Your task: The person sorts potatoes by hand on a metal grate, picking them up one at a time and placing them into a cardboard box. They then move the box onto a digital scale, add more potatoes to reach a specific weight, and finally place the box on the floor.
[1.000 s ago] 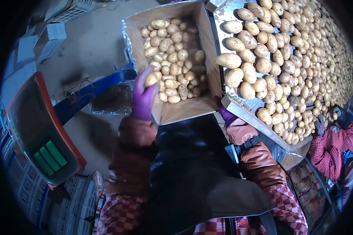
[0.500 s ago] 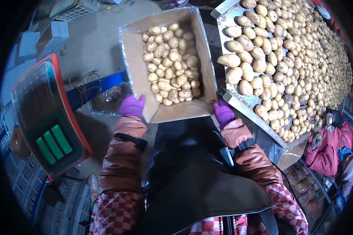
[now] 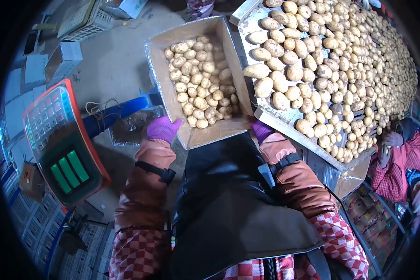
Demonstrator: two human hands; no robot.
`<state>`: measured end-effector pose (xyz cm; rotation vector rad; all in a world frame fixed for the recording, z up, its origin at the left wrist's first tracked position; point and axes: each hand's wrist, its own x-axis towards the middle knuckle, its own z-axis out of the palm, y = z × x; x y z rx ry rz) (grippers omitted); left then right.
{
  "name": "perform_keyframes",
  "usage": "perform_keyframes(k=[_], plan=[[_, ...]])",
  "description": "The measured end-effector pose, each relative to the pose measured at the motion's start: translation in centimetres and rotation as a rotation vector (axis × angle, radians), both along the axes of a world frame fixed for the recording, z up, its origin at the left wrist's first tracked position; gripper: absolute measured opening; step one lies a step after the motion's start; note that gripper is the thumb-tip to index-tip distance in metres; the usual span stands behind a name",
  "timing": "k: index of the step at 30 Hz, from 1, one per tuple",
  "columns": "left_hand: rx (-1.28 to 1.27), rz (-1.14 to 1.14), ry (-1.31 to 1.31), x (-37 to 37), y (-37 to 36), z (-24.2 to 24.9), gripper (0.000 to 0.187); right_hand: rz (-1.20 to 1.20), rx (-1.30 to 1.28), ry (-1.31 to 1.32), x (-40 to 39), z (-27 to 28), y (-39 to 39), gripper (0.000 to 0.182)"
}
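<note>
Beside potato-covered table (image 3: 284, 131), open carton (image 3: 214, 135); grey floor (image 3: 119, 51) beyond.

The gloves (image 3: 162, 129) are looking purple, upper sleeves (image 3: 137, 252) are showing red-and-white checks, and screen bars (image 3: 70, 171) are glowing green.

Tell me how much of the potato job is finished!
Done: lots of potatoes are in the box, though bare cardboard shows above them. In hand: the left hand and right hand are at the box's near corners. Left: probably plenty, because many more potatoes cover the table. I can't tell how many belong in this box.
</note>
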<state>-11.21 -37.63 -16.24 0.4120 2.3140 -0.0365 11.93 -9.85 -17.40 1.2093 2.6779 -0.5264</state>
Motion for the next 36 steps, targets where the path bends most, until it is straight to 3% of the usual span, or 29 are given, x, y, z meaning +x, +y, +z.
perform_keyframes(k=[3, 6, 8, 10, 12, 14, 19, 20, 25, 26, 28, 31, 32, 34, 36], plan=[[0.189, 0.163, 0.101, 0.3, 1.1, 6.9, 0.044, -0.021, -0.197, 0.051, 2.5, 3.1, -0.2, 0.056], [0.498, 0.342, 0.076, 1.3, 1.2, 10.0, 0.032, -0.284, -0.712, 0.019, 3.7, 11.0, -0.1, 0.058], [0.78, 0.103, 0.134, 4.1, 3.9, 11.1, 0.028, -0.542, -1.21, 0.207, 4.1, 12.0, -1.3, 0.062], [0.975, 0.052, -0.142, 7.6, 8.5, 13.1, 0.027, -0.711, -1.624, 0.495, 1.5, 14.5, -2.7, 0.062], [0.877, -0.005, -0.166, 8.1, 11.6, 10.6, 0.034, -0.618, -1.841, 0.445, 0.9, 13.0, -2.4, 0.061], [0.659, -0.23, 0.2, 6.3, 14.5, 5.4, 0.032, -0.687, -1.79, 0.334, 1.0, 12.2, -1.5, 0.055], [0.127, -0.582, 0.433, 5.4, 21.5, -7.7, 0.026, -0.631, -1.891, 0.267, 3.3, 9.8, 0.3, 0.053], [-0.002, -0.499, 0.351, 5.0, 23.0, -10.3, 0.027, -0.659, -1.904, 0.256, 3.6, 9.9, 0.6, 0.056], [0.216, -0.363, 0.298, 3.9, 24.3, -12.4, 0.026, -0.575, -1.831, 0.265, 4.6, 11.3, 1.5, 0.052], [0.332, -0.414, 0.346, 3.3, 24.2, -10.4, 0.032, -0.574, -1.852, 0.243, 5.0, 11.3, 1.6, 0.051], [0.131, -0.648, 0.124, 1.6, 22.7, -5.0, 0.038, -0.57, -1.866, 0.26, 4.6, 12.8, 1.4, 0.044], [0.872, 0.004, 0.077, 1.8, 15.9, -3.4, 0.023, -0.385, -1.852, 0.302, 4.2, 15.1, 0.9, 0.047], [1.084, 0.226, -0.262, 1.0, 13.3, -5.4, 0.025, -0.362, -1.848, 0.333, 3.9, 15.8, 1.0, 0.048], [1.058, 0.801, -0.771, 0.5, 11.5, 2.0, 0.022, -0.279, -1.814, 0.43, 3.2, 16.6, 1.0, 0.046], [1.11, 0.672, -0.909, 0.8, 10.9, 6.4, 0.036, -0.352, -1.745, 0.522, 1.8, 18.5, 1.0, 0.049]])
